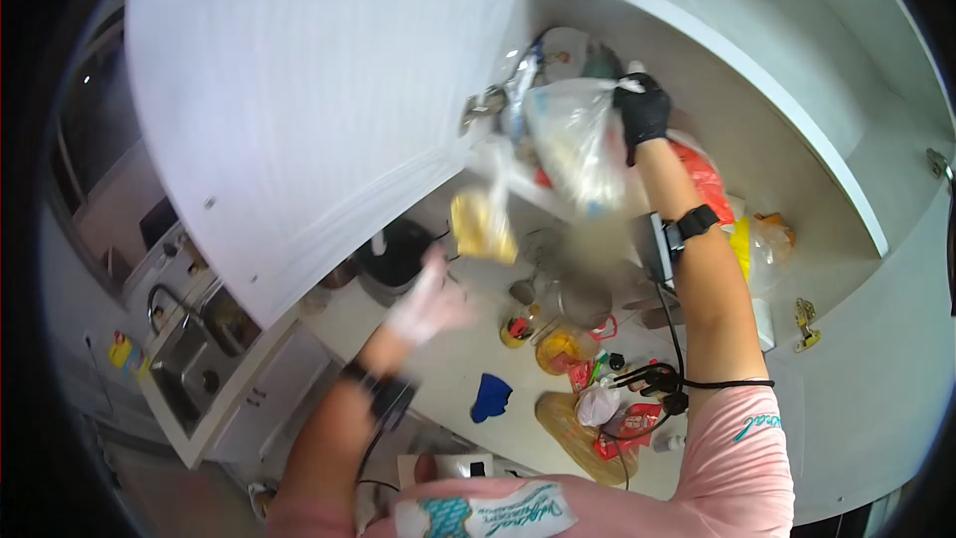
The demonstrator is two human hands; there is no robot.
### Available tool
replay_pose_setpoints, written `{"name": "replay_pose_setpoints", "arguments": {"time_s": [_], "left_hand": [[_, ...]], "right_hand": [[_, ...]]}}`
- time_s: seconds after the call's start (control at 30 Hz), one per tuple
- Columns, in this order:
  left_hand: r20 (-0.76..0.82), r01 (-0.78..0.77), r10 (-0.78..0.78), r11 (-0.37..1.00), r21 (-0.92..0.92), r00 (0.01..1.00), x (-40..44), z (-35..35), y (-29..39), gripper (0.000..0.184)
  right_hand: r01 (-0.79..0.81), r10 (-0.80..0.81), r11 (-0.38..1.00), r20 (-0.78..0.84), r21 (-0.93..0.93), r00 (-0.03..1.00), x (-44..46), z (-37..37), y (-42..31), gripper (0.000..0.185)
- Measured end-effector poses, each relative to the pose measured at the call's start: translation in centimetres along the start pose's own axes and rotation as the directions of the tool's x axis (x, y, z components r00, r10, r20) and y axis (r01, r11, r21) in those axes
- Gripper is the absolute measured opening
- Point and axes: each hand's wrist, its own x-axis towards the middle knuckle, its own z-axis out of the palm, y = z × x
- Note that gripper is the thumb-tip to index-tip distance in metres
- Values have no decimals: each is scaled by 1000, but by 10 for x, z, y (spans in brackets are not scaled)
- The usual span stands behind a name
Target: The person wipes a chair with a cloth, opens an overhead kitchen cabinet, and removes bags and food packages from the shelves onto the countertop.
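My right hand, in a black glove, is raised to the cabinet shelf and closed around the gathered top of a clear plastic bag. The bag hangs down with pale contents at its bottom, blurred by motion. My left hand is lower, over the counter, smeared by motion, with its fingers apart and nothing in them. Just above and right of it is a yellow packet in a whitish plastic bag, in mid-air by the shelf edge and apart from my left hand. Whether anything supports it, I cannot tell.
An open white cabinet door spans the upper left. More bags, including a red bag, fill the shelf. Below, the counter bears a dark pot, jars, a wooden board and a blue cloth-like piece. A sink is at left.
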Motion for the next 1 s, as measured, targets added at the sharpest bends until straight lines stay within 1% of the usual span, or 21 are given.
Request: {"name": "replay_pose_setpoints", "arguments": {"time_s": [0.03,0.07,0.1,0.13,0.17,0.2,0.27,0.3,0.33,0.37,0.4,0.47,0.53,0.57,0.6,0.63,0.67,0.73,0.83,0.93,1.0], "left_hand": [[123,-87,93,995,-55,988,55,3,2,80],[231,-57,64,998,-39,971,99,15,8,73],[-11,-69,69,957,-282,998,134,43,17,57],[-146,-241,228,968,-76,963,152,71,22,57],[-245,-360,389,920,156,888,159,86,26,57],[-252,-343,369,929,141,895,161,84,29,57],[-134,-260,258,966,5,957,166,83,22,52],[-199,-251,263,965,80,944,162,81,18,58],[-191,-187,197,980,70,962,176,62,10,66],[-176,-137,147,988,71,973,164,55,11,74],[-121,-141,150,986,84,981,160,38,10,87],[-138,-135,146,987,84,980,153,10,13,89],[-193,-116,144,982,148,971,151,-25,17,83],[-218,-97,132,982,162,967,149,-43,20,80],[-242,-78,120,981,175,963,145,-62,21,77],[-264,-70,117,981,181,957,137,-78,18,74],[-267,-81,131,979,189,955,114,-82,27,72],[-321,-63,115,984,166,940,100,-103,25,66],[-437,29,69,977,213,897,84,-124,11,56],[-492,54,42,982,179,869,72,-160,-13,56],[-521,65,43,980,186,852,63,-184,-30,52]], "right_hand": [[-38,36,997,-20,-74,999,-5,-2,-1,18],[-62,56,988,-49,-143,997,0,-6,-4,18],[-110,110,994,-64,9,992,-3,-8,-11,22],[-1,3,973,7,-231,1000,13,-16,11,24],[-64,61,986,-22,-156,998,2,-16,-5,25],[-132,128,987,-49,-95,991,-11,-18,-22,26],[-78,78,997,6,-4,997,-10,-26,-12,27],[-67,72,995,66,-72,995,-5,-33,1,34],[-66,79,981,61,-182,995,-13,-35,-6,43],[-47,56,980,42,-193,998,-14,-34,9,31],[-45,70,970,98,-238,993,-12,-36,25,34],[118,-40,897,189,-426,981,-9,-39,57,32],[58,-29,947,95,-316,995,-19,-28,71,29],[100,-78,969,104,-227,992,-20,-22,75,22],[117,-106,990,131,-74,986,-9,-19,100,18],[134,-113,978,136,-160,984,-16,-18,96,17],[174,-143,954,138,-244,980,-15,-20,62,17],[146,-108,964,172,-223,979,-9,-20,66,17],[143,-108,959,152,-244,983,-18,-19,56,17],[118,-77,946,144,-303,987,-22,-18,49,16],[95,-61,973,161,-210,985,-20,-20,52,17]]}}
